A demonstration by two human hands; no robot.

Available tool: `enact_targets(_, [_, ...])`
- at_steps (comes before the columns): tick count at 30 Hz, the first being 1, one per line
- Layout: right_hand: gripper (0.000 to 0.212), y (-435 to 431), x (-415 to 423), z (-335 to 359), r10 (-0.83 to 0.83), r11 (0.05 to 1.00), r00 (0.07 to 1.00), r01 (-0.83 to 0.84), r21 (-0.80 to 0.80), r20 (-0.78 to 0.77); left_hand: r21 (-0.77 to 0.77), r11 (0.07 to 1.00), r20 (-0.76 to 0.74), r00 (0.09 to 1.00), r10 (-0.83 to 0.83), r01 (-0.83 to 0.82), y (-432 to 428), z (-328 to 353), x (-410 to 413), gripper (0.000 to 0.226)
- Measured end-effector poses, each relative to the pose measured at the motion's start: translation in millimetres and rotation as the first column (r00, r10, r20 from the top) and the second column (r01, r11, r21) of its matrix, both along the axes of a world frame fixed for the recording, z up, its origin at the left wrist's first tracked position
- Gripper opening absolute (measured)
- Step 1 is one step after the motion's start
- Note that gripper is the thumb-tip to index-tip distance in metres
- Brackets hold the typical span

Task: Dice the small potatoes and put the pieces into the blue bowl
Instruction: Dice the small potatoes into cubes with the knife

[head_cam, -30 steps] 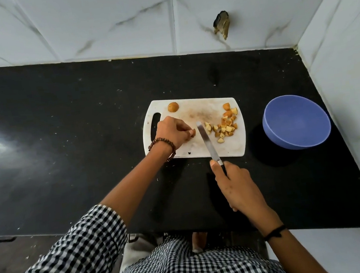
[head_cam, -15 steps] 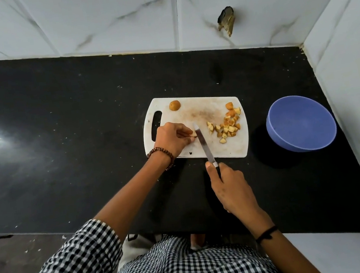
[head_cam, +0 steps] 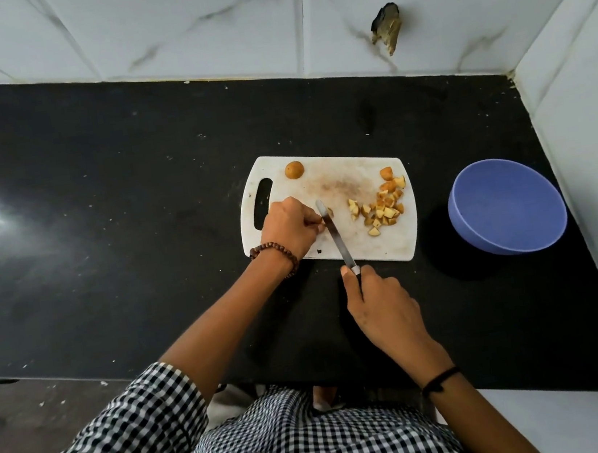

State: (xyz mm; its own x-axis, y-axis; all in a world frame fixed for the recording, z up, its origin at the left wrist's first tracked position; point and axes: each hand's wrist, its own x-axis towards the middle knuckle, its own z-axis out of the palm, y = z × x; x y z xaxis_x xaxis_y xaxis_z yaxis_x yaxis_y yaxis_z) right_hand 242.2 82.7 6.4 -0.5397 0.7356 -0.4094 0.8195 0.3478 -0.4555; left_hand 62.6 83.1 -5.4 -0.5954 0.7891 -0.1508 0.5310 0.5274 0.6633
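A white cutting board [head_cam: 344, 178] lies on the black counter. My left hand [head_cam: 290, 227] pinches a small potato piece [head_cam: 330, 213] on the board, mostly hidden under my fingers. My right hand [head_cam: 380, 303] grips the handle of a knife [head_cam: 335, 236], whose blade lies across the piece right beside my left fingertips. A pile of diced potato [head_cam: 382, 207] sits on the board's right side. One whole small potato [head_cam: 294, 170] rests near the board's far left corner. The blue bowl [head_cam: 507, 204] stands to the right of the board, with nothing visible inside.
The black counter [head_cam: 117, 212] stretches far to the left. White marble-tiled walls close it off at the back and right [head_cam: 591, 149]. A broken hole [head_cam: 387, 30] shows in the back wall. The counter's near edge runs just in front of my body.
The knife blade has shifted left along the board, closer to my left fingertips, and my right hand followed. My left hand stays on the potato piece.
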Motion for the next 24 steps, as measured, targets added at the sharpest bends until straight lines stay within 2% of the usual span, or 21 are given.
enact_targets(5, [0.044, -0.5, -9.7, -1.1, 0.066, 0.992, 0.992, -0.077, 0.101, 0.111, 0.033, 0.999, -0.053, 0.999, -0.005, 0.006, -1.3, -0.7, 2.5, 0.014])
enact_targets(12, [0.04, -6.1, 9.5, -1.7, 0.086, 0.985, 0.983, -0.108, 0.132, 0.162, 0.058, 0.998, -0.088, 0.996, -0.005, 0.01, -1.1, -4.3, 6.1, 0.012])
enact_targets(20, [0.043, -7.8, 23.1, 4.5, -0.009, 0.995, 1.0, 0.007, 0.099, 0.023, 0.025, 0.998, 0.002, 0.999, -0.051, 0.051, -7.1, -3.6, -1.0, 0.011])
enact_targets(24, [0.043, -6.0, 16.0, 4.3, 0.001, 0.994, 1.0, -0.004, 0.111, 0.026, 0.005, 0.998, -0.022, 0.998, -0.056, 0.056, -10.1, -3.9, -1.7, 0.012])
